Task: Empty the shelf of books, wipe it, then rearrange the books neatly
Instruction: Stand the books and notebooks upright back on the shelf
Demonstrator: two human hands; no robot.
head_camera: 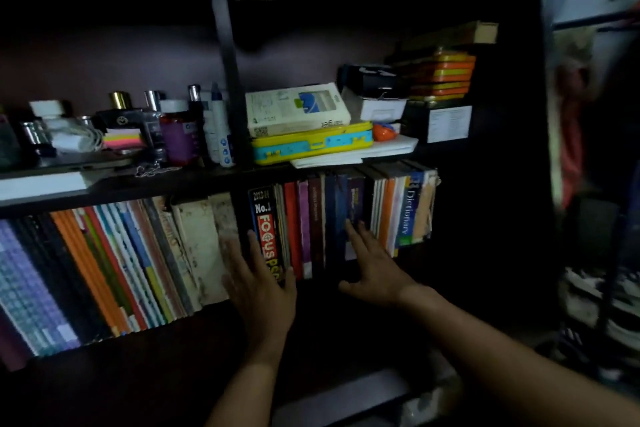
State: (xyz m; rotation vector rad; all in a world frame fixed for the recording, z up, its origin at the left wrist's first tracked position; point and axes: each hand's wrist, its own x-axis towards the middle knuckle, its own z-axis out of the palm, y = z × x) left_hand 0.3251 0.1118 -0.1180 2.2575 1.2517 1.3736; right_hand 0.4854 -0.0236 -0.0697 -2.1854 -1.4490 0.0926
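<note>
Dark laminate bookshelf [194,184], dimly lit; lower tier packed with upright books [145,253], spines out, those at the left leaning right; shelf still full, so emptying judged barely begun, wiping and rearranging not yet reached; left hand [258,282] flat, fingers straight and together, tips against the black "Focus" book [266,236] and the worn pale spines just left of it, nothing gripped; right hand [372,267] spread, fingers straight, tips touching the dark blue spines [337,218] near the middle-right, thumb splayed out to the left, holding nothing; blue Dictionary [408,208] stands further right, frayed tan book [424,208] beside it at the row's end; upper tier carries bottles [180,128], sticky notes [123,139], a yellow-blue pencil box [311,144] under a white carton [298,107], orange tins [441,74] far right; risks, as judgement: pulling a block from the middle removes support, so the leaning left-hand books may slump or slide off the edge; the frayed book could shed pages if dragged; loose papers [356,153] overhanging the upper tier could be caught by books lifted out; poor light hides the shelf edge.
</note>
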